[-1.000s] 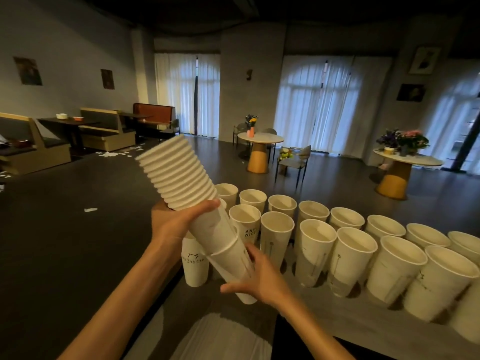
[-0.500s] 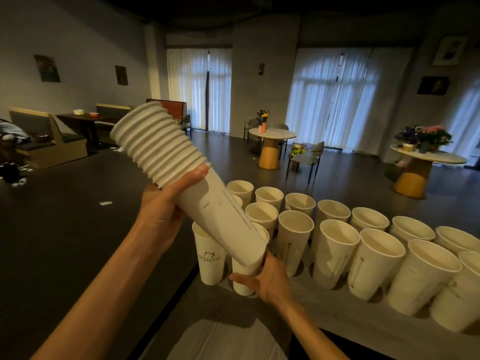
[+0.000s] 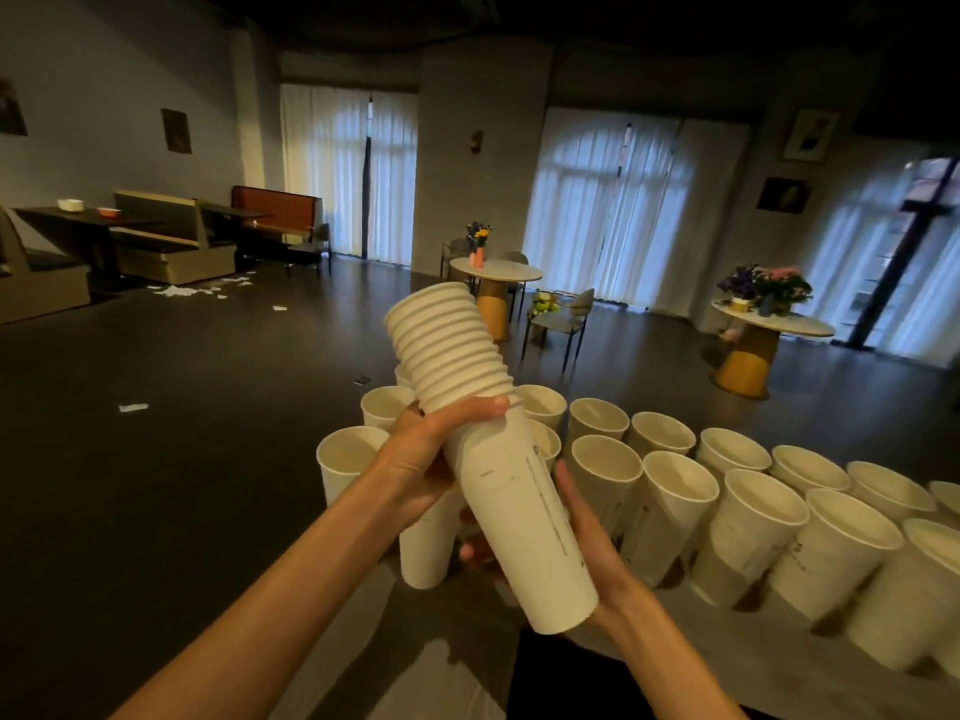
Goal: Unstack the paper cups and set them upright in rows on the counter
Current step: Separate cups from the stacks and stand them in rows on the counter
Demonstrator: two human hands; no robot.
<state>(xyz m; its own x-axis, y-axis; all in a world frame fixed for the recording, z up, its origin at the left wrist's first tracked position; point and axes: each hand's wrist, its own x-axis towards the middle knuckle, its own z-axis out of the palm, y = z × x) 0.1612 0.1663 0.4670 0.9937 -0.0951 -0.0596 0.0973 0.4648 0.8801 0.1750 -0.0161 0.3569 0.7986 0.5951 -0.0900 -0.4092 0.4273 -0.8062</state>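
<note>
I hold a stack of white paper cups (image 3: 498, 459) tilted, its rims pointing up and away from me. My left hand (image 3: 421, 454) grips the stack just below the ribbed band of rims. My right hand (image 3: 582, 537) wraps the lowest cup from underneath, near its base. Several single cups (image 3: 670, 506) stand upright in two rows on the grey counter (image 3: 675, 662), running off to the right. Two more upright cups (image 3: 345, 459) stand at the left end, partly hidden by my left hand.
The counter's left edge drops to a dark floor with paper scraps. Far off stand round tables (image 3: 496, 270) with flowers, chairs (image 3: 563, 317) and booth seats (image 3: 171, 236) along the left wall.
The stack has swung to a steeper tilt and come toward me. My right hand has left the cup it set on the counter and now wraps the stack's lowest cup.
</note>
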